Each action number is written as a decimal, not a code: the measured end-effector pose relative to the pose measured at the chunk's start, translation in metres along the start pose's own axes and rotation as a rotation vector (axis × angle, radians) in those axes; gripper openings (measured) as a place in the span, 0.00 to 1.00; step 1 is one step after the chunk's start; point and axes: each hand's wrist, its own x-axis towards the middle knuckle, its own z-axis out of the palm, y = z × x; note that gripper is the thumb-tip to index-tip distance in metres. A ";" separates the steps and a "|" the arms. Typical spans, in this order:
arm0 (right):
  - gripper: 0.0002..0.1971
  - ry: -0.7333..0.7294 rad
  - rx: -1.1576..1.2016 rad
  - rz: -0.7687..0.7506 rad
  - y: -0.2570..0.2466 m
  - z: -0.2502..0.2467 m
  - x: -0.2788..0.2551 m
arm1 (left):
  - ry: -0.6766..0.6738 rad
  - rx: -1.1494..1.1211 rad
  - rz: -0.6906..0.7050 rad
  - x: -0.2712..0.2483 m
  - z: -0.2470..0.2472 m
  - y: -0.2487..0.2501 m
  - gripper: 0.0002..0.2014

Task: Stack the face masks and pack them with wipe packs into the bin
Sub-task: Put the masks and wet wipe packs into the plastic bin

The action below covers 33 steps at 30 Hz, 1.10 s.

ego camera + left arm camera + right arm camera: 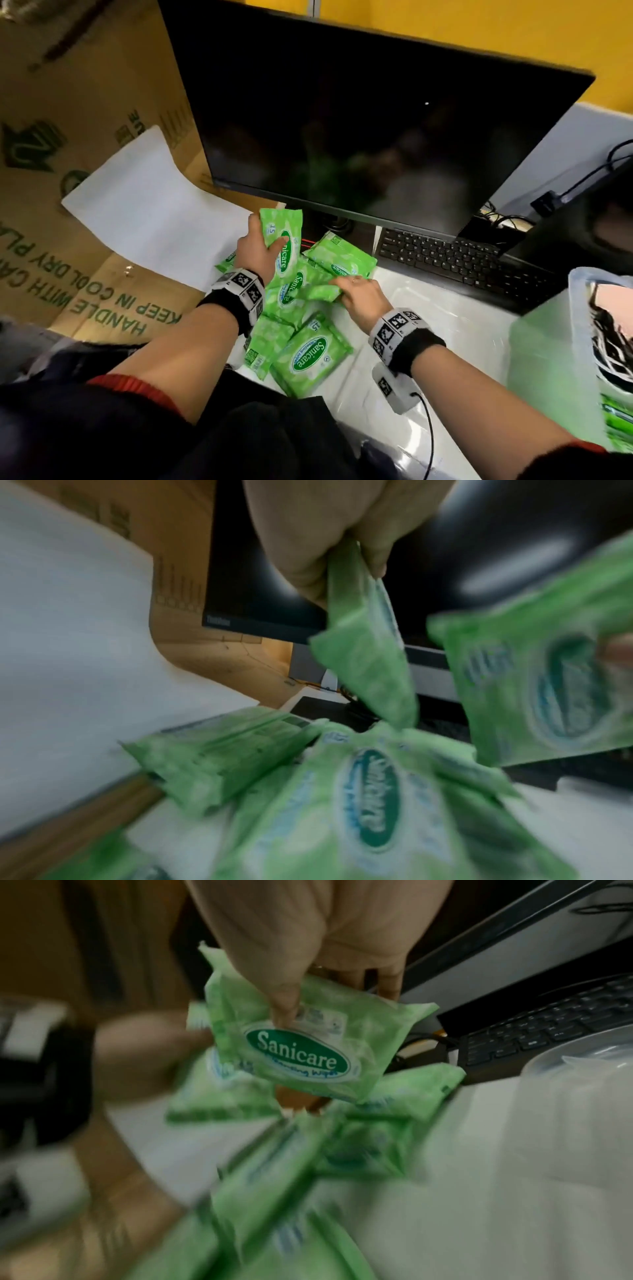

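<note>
Several green Sanicare wipe packs (308, 356) lie in a loose pile on the white table (445, 329). My left hand (260, 246) grips one pack (282, 236) lifted above the pile's far side; in the left wrist view the hand (325, 547) pinches that pack (366, 656) by its edge. My right hand (356, 294) grips a second pack (320, 292) over the pile; its thumb and fingers pinch the pack (301, 1047) in the right wrist view. The clear plastic bin (579, 294) stands at the right, with black-and-white patterned items (609, 339) and a green pack inside.
A dark monitor (359, 120) stands close behind the pile, with a black keyboard (462, 260) under its right side. A brown cardboard box (68, 171) with a white sheet (147, 205) fills the left. A cable (428, 431) hangs from my right wrist.
</note>
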 end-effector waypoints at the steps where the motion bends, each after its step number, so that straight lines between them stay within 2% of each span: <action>1: 0.20 0.099 0.131 0.037 0.001 -0.003 0.001 | 0.006 -0.029 0.003 -0.001 0.001 0.002 0.29; 4: 0.14 0.373 0.447 0.149 0.001 -0.024 0.003 | 0.008 -0.090 0.023 -0.004 0.005 0.011 0.35; 7: 0.13 0.524 0.754 0.226 0.000 -0.044 0.009 | -0.057 -0.105 0.088 -0.010 0.012 0.014 0.35; 9: 0.13 0.500 0.912 0.263 0.000 -0.048 0.019 | -0.133 -0.166 0.106 -0.013 0.017 0.017 0.31; 11: 0.11 0.422 0.985 0.271 -0.001 -0.043 0.029 | -0.206 -0.281 0.044 -0.012 0.024 0.016 0.22; 12: 0.11 0.375 1.016 0.274 -0.003 -0.039 0.033 | -0.249 -0.378 -0.037 -0.012 0.026 0.017 0.19; 14: 0.14 0.293 1.063 0.276 -0.010 -0.031 0.039 | -0.337 -0.536 -0.216 -0.014 0.029 0.016 0.26; 15: 0.15 0.267 1.067 0.261 -0.012 -0.028 0.042 | -0.378 -0.564 -0.256 -0.016 0.030 0.016 0.28; 17: 0.16 0.208 0.970 0.200 -0.013 -0.022 0.048 | -0.362 -0.478 -0.214 -0.020 0.026 0.015 0.23; 19: 0.17 0.185 0.660 0.192 -0.001 -0.016 0.057 | -0.248 -0.423 -0.224 -0.016 0.023 0.007 0.24; 21: 0.17 0.176 0.389 0.380 0.020 -0.010 0.062 | -0.170 -0.433 -0.249 -0.012 0.017 -0.001 0.30; 23: 0.23 0.101 0.234 0.567 0.032 -0.005 0.064 | -0.139 -0.437 -0.248 -0.012 0.007 -0.006 0.43; 25: 0.35 -0.009 0.190 0.615 0.035 0.000 0.065 | -0.156 -0.449 -0.217 -0.010 0.002 -0.010 0.51; 27: 0.43 -0.095 0.141 0.560 0.037 0.005 0.070 | -0.159 -0.434 -0.188 -0.009 0.002 -0.014 0.54; 30: 0.47 -0.234 -0.033 0.491 0.039 0.010 0.082 | -0.148 -0.371 -0.127 -0.009 0.005 -0.019 0.51; 33: 0.45 -0.240 -0.174 0.485 0.038 0.007 0.087 | -0.144 -0.356 -0.143 -0.014 0.005 -0.017 0.42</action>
